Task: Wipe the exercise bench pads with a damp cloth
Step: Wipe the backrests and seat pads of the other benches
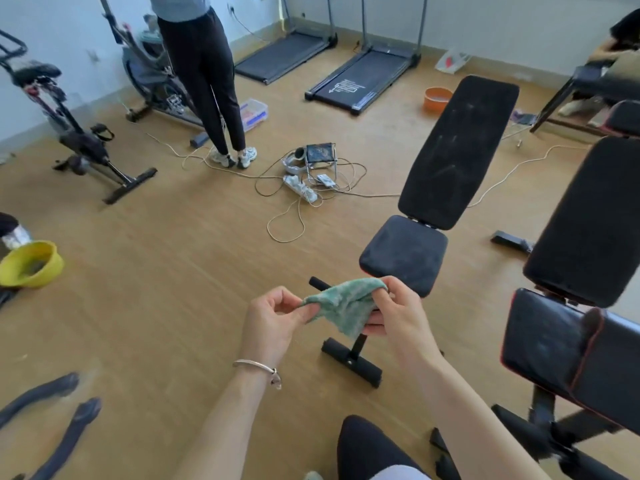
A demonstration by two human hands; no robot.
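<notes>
A green cloth (343, 304) is stretched between my two hands in front of me. My left hand (273, 315) pinches its left corner. My right hand (394, 311) grips its right side with curled fingers. Just beyond the cloth stands a black exercise bench with a dusty seat pad (403, 252) and a raised, smudged back pad (457, 150). Its front foot bar (351, 362) shows below the cloth. A second black bench (588, 220) stands at the right, its near pad (547, 344) close to my right forearm.
A yellow basin (31, 263) sits on the floor at left, an orange bucket (437, 102) at the back. A power strip with tangled cables (301, 188) lies mid-floor. A person (204, 74) stands by an exercise bike (69, 133). Two treadmills (360, 77) line the far wall.
</notes>
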